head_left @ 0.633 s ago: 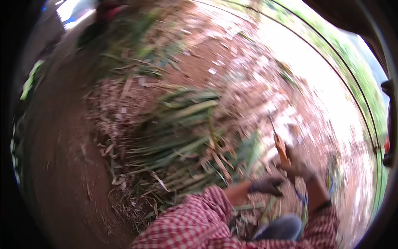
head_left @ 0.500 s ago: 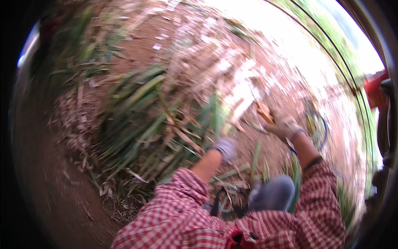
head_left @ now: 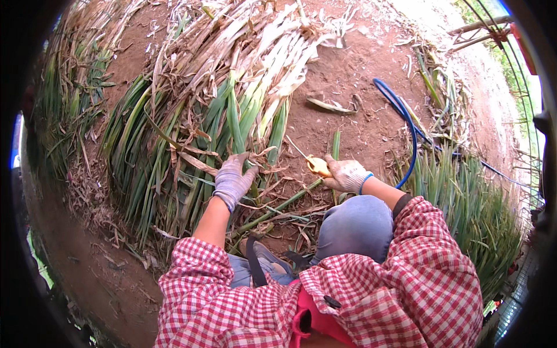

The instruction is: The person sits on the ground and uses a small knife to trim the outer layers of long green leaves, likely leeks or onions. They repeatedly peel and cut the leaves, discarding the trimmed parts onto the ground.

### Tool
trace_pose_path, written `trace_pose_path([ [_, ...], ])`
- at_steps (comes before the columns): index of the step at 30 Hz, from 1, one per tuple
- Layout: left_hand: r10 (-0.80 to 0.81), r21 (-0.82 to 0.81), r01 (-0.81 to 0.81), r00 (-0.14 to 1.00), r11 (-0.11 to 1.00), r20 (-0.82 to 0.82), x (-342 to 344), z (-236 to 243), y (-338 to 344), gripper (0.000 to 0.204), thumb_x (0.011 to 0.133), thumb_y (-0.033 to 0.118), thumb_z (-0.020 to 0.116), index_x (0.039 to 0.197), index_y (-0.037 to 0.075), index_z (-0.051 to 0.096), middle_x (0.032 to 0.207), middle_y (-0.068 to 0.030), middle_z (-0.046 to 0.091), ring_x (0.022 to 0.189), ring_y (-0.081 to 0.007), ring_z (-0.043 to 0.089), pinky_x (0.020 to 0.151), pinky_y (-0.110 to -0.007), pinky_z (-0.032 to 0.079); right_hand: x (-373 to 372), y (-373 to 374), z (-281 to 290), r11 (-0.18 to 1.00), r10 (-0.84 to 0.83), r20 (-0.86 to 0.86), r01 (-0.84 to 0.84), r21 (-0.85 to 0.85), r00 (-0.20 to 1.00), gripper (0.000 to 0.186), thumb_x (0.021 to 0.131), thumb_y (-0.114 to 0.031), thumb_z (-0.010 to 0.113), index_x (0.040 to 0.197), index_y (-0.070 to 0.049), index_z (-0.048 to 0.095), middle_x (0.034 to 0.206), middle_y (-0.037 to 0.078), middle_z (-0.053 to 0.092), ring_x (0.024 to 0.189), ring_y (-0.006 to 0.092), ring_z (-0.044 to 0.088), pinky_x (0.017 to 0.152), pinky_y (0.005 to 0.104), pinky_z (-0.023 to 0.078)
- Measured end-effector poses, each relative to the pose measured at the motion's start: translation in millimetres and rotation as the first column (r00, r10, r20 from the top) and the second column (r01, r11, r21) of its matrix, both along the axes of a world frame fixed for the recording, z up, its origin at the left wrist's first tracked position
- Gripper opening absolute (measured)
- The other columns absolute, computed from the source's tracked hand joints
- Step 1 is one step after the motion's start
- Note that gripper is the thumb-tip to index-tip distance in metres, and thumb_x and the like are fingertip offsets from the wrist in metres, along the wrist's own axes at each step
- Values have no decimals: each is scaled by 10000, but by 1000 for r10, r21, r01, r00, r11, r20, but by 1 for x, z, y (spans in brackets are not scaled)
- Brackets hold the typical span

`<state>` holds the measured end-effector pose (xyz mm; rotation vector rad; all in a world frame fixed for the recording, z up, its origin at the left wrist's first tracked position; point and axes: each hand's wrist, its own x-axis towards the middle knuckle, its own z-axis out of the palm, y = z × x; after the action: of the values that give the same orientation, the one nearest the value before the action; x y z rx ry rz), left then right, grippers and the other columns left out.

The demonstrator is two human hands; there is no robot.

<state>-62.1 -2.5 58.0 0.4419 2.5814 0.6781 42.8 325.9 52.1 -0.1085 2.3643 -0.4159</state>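
Observation:
My left hand [head_left: 235,177], in a pale purple-grey glove, rests at the near side of a pile of long green and dried leafy stalks [head_left: 136,162], thumb apart from its fingers. My right hand [head_left: 347,175], gloved in off-white, grips a yellow tool [head_left: 318,165] with a thin straight nozzle that points forward and left toward the leaves. A long green stalk [head_left: 284,203] lies on the soil below the tool. My denim-covered knee [head_left: 354,226] is just below my right hand.
A blue hose [head_left: 406,116] loops over the soil at the right. More green stalks [head_left: 458,214] lie right of my knee, another leafy heap [head_left: 69,98] is at upper left, and curved metal bars [head_left: 481,32] line the upper right edge, beside a red object [head_left: 522,46].
The view has swung and steadied. My left hand has moved forward onto the leaf pile; my right hand and the yellow tool now sit lower and further left in the picture.

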Motion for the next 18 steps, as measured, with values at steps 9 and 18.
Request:
trace_pose_path([
  [9, 63, 16, -61, 981, 998, -183, -46, -57, 76, 368, 930, 245, 588, 1242, 50, 606, 1186, -206, 646, 1117, -352, 605, 988, -426, 467, -82, 20, -3, 995, -1, -117, -11, -102, 993, 742, 901, -563, 559, 1311, 36, 406, 825, 228, 689, 798, 408, 686, 706, 492, 549],
  [18, -2, -450, -19, 999, 893, -47, -76, -81, 99, 515, 892, 280, 606, 1360, 77, 534, 1303, -220, 573, 1142, -364, 597, 1002, -426, 468, -168, 81, -29, 974, -226, -253, 214, -74, 941, 656, 879, -593, 542, 1165, -4, 576, 1009, 215, 694, 948, 377, 675, 832, 466, 520],
])
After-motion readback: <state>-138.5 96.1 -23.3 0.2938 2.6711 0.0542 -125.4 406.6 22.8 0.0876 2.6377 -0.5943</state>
